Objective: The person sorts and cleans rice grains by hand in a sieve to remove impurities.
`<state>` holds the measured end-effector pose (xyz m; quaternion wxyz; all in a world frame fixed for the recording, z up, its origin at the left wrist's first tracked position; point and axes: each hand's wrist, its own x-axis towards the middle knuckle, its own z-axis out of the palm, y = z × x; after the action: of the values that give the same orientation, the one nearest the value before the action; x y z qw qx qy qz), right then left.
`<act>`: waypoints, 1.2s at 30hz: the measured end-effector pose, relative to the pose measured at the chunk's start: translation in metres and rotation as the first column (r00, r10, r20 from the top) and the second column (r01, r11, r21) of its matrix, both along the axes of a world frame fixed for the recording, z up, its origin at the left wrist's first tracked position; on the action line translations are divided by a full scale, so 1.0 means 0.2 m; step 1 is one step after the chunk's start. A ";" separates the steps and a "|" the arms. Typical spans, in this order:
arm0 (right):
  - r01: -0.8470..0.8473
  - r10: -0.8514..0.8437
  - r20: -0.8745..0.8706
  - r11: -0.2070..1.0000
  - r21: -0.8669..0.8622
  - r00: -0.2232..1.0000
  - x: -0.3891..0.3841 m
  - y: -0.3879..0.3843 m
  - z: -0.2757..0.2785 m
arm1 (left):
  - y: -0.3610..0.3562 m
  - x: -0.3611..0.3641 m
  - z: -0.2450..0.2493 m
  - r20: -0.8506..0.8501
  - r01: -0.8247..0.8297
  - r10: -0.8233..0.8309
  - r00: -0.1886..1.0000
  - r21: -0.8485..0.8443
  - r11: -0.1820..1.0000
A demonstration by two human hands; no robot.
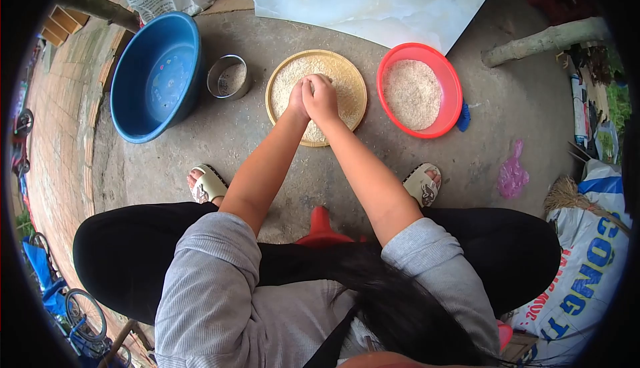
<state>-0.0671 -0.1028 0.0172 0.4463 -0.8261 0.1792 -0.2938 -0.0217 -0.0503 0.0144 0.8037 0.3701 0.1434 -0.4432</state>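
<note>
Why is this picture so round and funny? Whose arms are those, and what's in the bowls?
There is no machine here. A small camera sits on a person's head and looks down, so you see that person's own arms from above. Its lens bends the picture round. This is the only view. The left hand and right hand are pressed together over a round woven tray of rice on the concrete floor. Whether they hold anything is hidden. To the right is a red basin of rice. To the left are a small metal container and a big blue basin.
</note>
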 end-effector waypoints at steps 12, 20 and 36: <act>0.109 -0.184 -0.243 0.950 -0.291 0.952 -0.19 -0.28 -0.28 | 0.18 0.10 -0.19 0.345 -0.019 -0.261 0.901 0.634 0.773; -0.027 -0.020 -0.241 0.981 -0.194 0.970 -0.09 -0.16 -0.31 | 0.21 0.16 -0.22 0.199 0.048 -0.147 0.969 0.430 0.901; 0.291 -0.183 -0.411 0.931 0.219 0.893 -0.15 -0.13 -0.24 | 0.14 0.16 -0.27 0.013 0.042 -0.048 0.999 0.290 0.956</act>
<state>-0.0964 -0.1296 -0.0310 0.4731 -0.7691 0.4022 -0.1514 0.0100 -0.0230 -0.0398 0.7319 0.4915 0.1904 -0.4318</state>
